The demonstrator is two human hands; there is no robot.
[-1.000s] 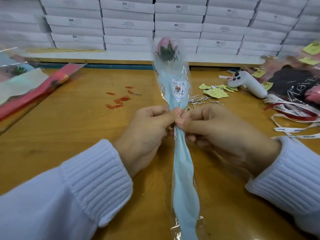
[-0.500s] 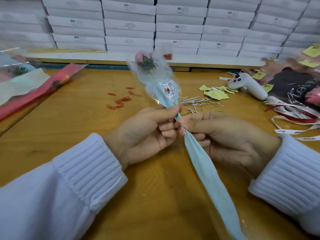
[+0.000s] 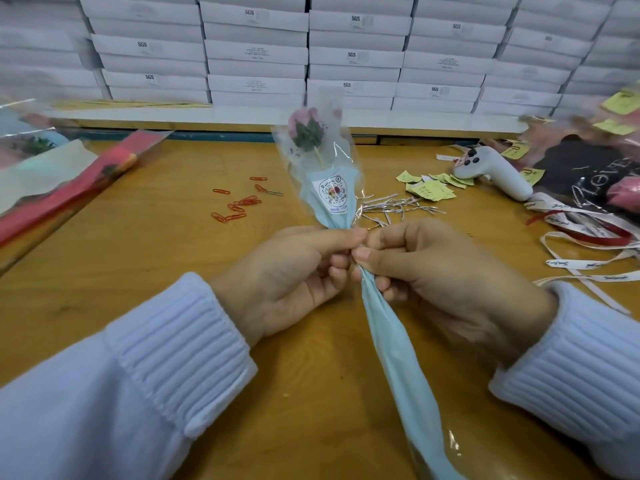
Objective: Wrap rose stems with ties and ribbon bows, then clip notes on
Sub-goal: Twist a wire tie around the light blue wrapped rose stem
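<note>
Your 2 hands meet above the wooden table (image 3: 138,258). Left hand (image 3: 291,271) and right hand (image 3: 433,271) both pinch the wrapped rose (image 3: 329,192) at its gathered neck, fingers curled. The bloom points up and away; silver ties (image 3: 398,206) lie just behind.

We read SGS on the white boxes (image 3: 351,54) past the table's (image 3: 138,258) far edge, LOVE on the dark bag (image 3: 585,171) by its right edge, we cannot read the sticker (image 3: 333,192) on the rose wrap (image 3: 398,358), nor the ribbons (image 3: 585,264)
</note>
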